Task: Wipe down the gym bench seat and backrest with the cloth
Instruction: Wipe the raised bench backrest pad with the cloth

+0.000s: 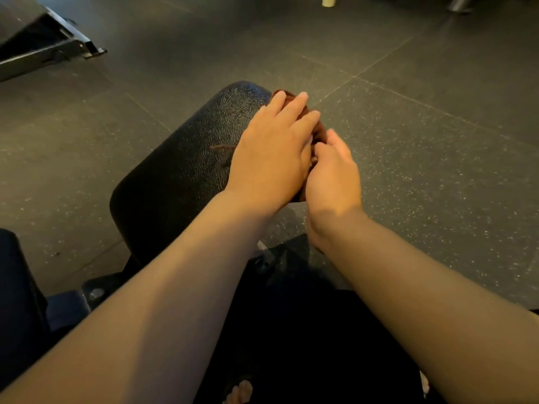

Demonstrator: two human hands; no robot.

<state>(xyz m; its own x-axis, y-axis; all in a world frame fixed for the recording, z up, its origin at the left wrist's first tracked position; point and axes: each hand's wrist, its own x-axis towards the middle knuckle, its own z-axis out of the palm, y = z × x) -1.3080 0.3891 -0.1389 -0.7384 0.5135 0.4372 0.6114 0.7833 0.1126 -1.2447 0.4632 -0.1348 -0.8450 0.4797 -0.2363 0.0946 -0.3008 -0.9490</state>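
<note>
Left hand (274,153) flat on top of the cloth (320,130), fingers straight and slightly spread, pressing it onto the bench pad (180,170). Right hand (332,176) just beside, at its 4 o'clock, fingers curled in and seemingly pinching the cloth's near edge. Cloth bunched at the pad's 2 o'clock border, partly over the side, mostly hidden under both hands.

Probably the start of a wiping pass, or a regathering of the cloth before one. To do it well:
- Fold the cloth into a flat wad rather than a lump, to bear on it with the whole left palm.
- Sweep in long overlapping strokes from the 1 o'clock end toward 7 o'clock, then run along the rolled sides.
- Press firmly enough to reach into the grain.
- Go lightly over the brownish streak (223,147) at the left hand's 9 o'clock. Tear, stain or loose thread, cannot tell; might snag.

Pad: black, vinyl-like cover, pebbled and faintly glossy, with rounded corners and a cushioned edge. Seat or backrest, cannot tell.

Cloth: dark reddish-brown, soft, creased.

Floor (423,141): dark speckled rubber tiles with thin seams.

Metal machine frame (52,45) at 10 o'clock, hard-edged, well apart from the pad.
</note>
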